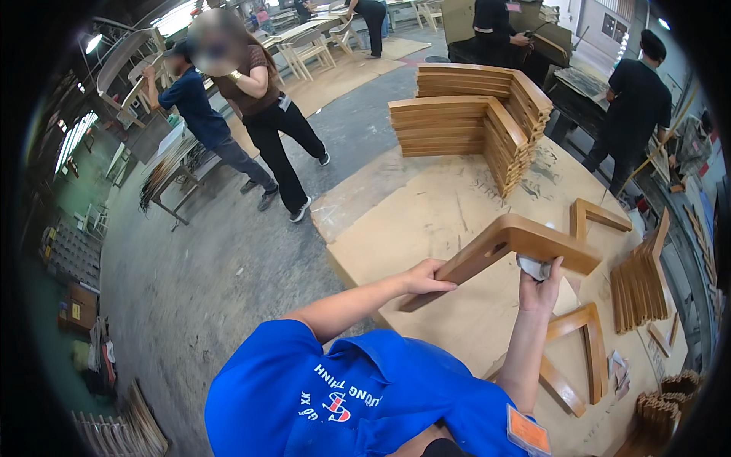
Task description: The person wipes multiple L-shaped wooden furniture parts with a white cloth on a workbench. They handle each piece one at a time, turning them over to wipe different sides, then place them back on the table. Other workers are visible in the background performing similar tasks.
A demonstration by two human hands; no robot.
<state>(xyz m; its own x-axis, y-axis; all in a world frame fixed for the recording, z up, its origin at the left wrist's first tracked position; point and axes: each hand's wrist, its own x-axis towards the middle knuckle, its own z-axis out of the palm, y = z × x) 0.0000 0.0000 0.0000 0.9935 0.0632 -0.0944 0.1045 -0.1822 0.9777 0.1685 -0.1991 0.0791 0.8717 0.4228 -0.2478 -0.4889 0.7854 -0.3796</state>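
Note:
My left hand (428,279) is closed round the near end of an angled wooden frame piece (487,247), brown and smooth, with an oval slot near its bend. The piece is held up, tilted, above the worktable (434,198). Beneath its right arm, my right hand (542,289) is closed on a crumpled whitish pad (534,266); whether this is cloth or sandpaper I cannot tell. The pad lies against or very near the wood. Below my right forearm, another angled wooden piece (595,350) rests on the table.
Stacked angled pieces (449,126) stand at the table's far side. More pieces lean in a row (640,286) on the right, near a single bent one (601,217). A crumpled scrap (620,373) lies at the lower right. People walk on the floor (228,274) at left; another person (632,107) stands at right.

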